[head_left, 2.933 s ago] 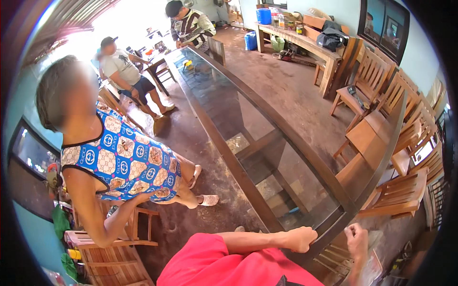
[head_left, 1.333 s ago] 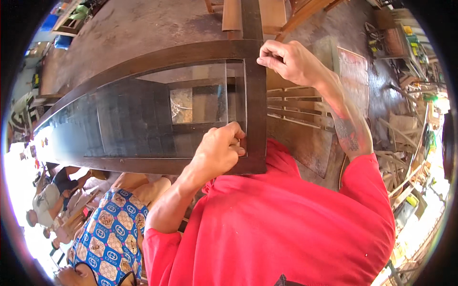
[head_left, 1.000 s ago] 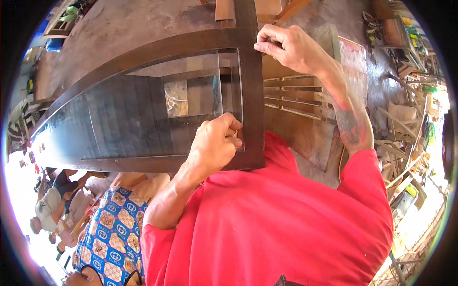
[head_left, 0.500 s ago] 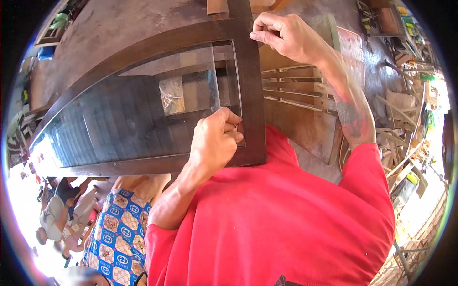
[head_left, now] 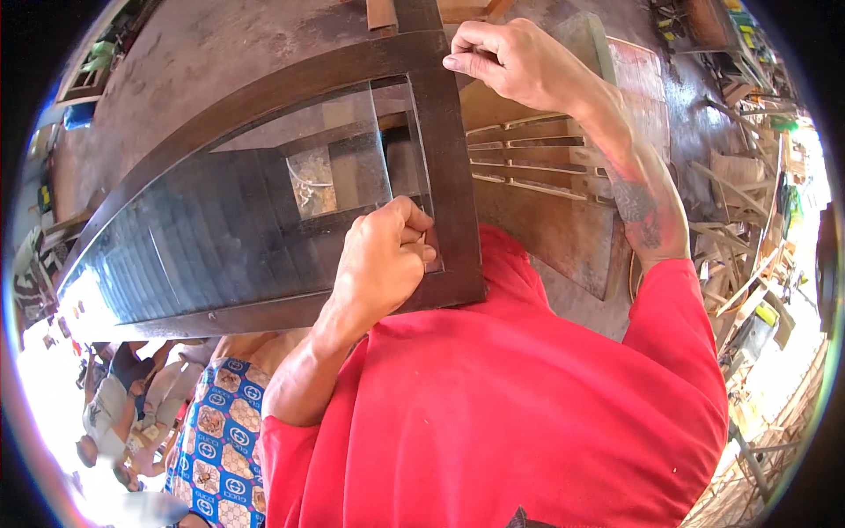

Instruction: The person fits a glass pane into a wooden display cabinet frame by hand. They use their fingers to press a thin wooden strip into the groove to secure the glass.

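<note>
A dark brown wooden frame (head_left: 455, 176) with a clear glass pane (head_left: 238, 229) stretches from in front of me to the far left. My left hand (head_left: 383, 255) is closed in a pinch over the frame's right end, next to the upright edge of the glass. A tiny thin sliver shows between its fingertips, too small to name. At the frame's far right corner my right hand (head_left: 519, 62) is raised, its fingers curled and the thumb against the index finger. Whatever it may hold is hidden.
Beyond the frame's right side lean slatted wooden panels (head_left: 528, 158). Scrap wood (head_left: 739, 194) is heaped along the right. Several people (head_left: 123, 405) sit at the lower left, near a blue patterned cloth (head_left: 220, 431). Concrete floor (head_left: 176, 79) lies behind the frame.
The frame and both hands appear slightly further left in the view. My left hand keeps its pinch by the glass edge, and the right stays curled at the corner.
</note>
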Motion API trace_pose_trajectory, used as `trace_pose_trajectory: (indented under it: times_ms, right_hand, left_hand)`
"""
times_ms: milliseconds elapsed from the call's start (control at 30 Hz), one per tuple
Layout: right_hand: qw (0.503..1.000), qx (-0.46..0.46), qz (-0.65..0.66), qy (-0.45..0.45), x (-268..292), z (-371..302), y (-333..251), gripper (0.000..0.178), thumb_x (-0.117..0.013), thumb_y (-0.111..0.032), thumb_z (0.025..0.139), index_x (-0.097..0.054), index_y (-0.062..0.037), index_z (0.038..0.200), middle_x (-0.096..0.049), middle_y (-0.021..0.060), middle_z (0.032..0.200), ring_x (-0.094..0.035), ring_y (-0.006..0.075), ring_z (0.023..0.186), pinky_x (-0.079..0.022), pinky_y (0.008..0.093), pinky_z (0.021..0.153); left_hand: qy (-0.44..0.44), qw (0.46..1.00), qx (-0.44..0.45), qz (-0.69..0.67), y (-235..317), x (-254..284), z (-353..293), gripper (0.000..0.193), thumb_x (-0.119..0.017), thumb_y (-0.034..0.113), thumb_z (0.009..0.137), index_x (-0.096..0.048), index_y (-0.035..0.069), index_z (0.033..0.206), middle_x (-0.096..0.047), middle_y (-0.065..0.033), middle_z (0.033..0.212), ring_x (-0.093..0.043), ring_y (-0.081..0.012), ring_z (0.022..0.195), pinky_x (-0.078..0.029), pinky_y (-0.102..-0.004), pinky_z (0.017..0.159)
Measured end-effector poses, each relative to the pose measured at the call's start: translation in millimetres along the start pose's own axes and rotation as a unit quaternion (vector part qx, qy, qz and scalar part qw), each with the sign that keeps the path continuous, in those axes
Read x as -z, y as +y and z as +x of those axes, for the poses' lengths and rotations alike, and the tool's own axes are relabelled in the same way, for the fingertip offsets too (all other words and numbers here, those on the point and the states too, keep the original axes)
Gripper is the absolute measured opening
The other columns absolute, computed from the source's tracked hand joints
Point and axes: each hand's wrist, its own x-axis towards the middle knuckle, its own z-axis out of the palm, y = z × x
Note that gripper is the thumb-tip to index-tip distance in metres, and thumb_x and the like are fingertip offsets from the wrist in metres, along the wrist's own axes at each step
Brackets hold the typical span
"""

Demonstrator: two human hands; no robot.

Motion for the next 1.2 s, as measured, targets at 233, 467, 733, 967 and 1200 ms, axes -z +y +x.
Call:
trace_pose_trajectory:
  times_ms: [233,467,733,967,1200]
  right_hand:
    - [1.0,-0.014,-0.02,-0.011,-3.6,1.3,2.4,0.025,-0.068,-0.028,0.1,-0.065,-0.0028,0.096,-0.062,0.0106,0.072,-0.055,0.0187,0.06,-0.044,0.0352,0.058]
    - [0.989,0.019,-0.057,0.133,1.3,60.6,2.1,0.08,-0.066,-0.055,0.096,-0.04,0.0018,0.146,-0.03,0.0345,0.157,-0.036,0.0527,0.142,-0.032,0.0521,0.119]
    - [0.98,0.018,-0.168,0.107,-33.2,111.3,32.8,0.055,-0.063,-0.032,0.093,-0.054,0.0035,0.134,-0.034,0.0418,0.149,-0.024,0.0562,0.145,-0.025,0.0609,0.12]
    - [0.951,0.133,-0.18,0.213,-57.6,120.4,45.2,0.04,-0.057,-0.019,0.088,-0.061,0.0081,0.117,-0.044,0.0466,0.136,-0.031,0.0611,0.139,-0.02,0.0604,0.122]
    - [0.972,0.104,-0.156,0.143,-50.5,118.2,31.9,0.033,-0.053,-0.016,0.091,-0.064,0.0083,0.111,-0.06,0.0312,0.123,-0.034,0.0569,0.14,-0.025,0.0615,0.119]
  left_hand:
    - [-0.09,0.993,0.016,0.068,13.3,11.0,1.5,0.021,-0.07,-0.005,0.08,-0.062,-0.008,0.099,-0.074,-0.0179,0.083,-0.074,-0.0219,0.082,-0.055,-0.0328,0.073]
    - [-0.039,0.993,0.004,0.112,14.4,2.5,-5.0,0.022,-0.071,-0.004,0.078,-0.063,-0.005,0.099,-0.074,-0.0185,0.084,-0.075,-0.0258,0.084,-0.056,-0.0368,0.075]
    - [0.03,0.986,-0.039,0.162,17.5,-12.5,-18.4,0.028,-0.068,0.001,0.083,-0.063,0.0,0.11,-0.074,-0.0226,0.089,-0.072,-0.0413,0.093,-0.055,-0.0462,0.08]
    - [0.002,0.98,-0.047,0.191,15.5,-0.5,-12.5,0.021,-0.069,0.001,0.082,-0.065,-0.003,0.102,-0.074,-0.0199,0.084,-0.074,-0.0347,0.085,-0.055,-0.0406,0.076]
    - [0.019,0.997,0.01,0.07,12.1,-3.5,-3.9,0.026,-0.071,-0.003,0.078,-0.061,-0.012,0.1,-0.073,-0.0186,0.08,-0.074,-0.0226,0.082,-0.054,-0.0335,0.069]
